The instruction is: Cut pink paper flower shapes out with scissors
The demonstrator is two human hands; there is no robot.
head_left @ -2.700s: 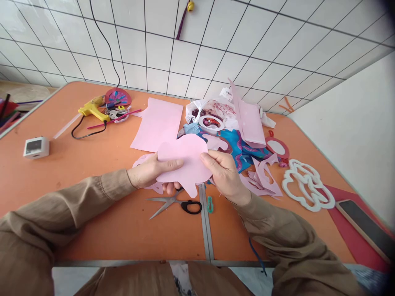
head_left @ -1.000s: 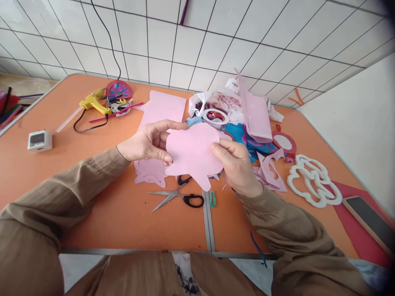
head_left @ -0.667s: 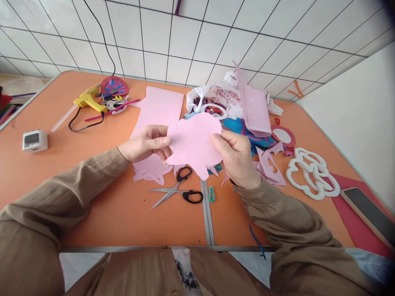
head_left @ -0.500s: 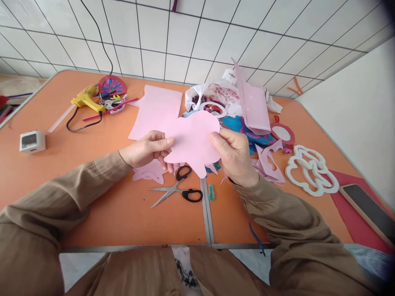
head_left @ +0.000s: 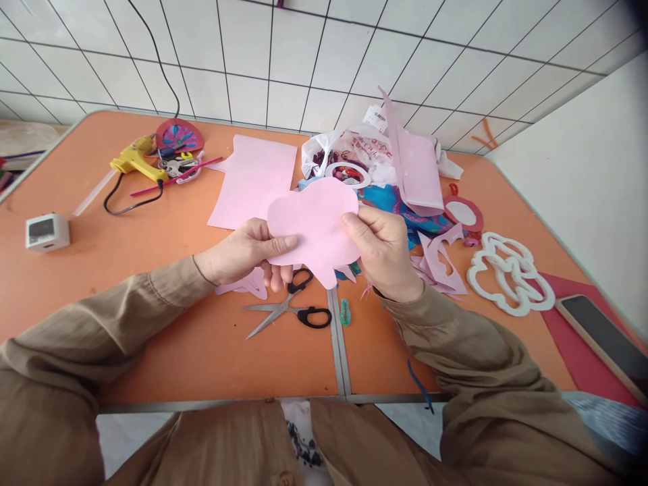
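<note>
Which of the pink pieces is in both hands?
The rounded piece with a tail, between left hand and right hand; the big sheet, curled sheet and scraps are in neither hand.

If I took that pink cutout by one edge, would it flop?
Probably light: the cutout looks thin. It may stay fairly stiff, since it spans nearly flat between left hand and right hand, but could bend like the similar-looking curled sheet beyond.

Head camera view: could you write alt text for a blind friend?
The left hand and right hand hold a wavy-edged pink cutout above an orange table. Open scissors lie nearby; a yellow glue gun lies farther left.
</note>
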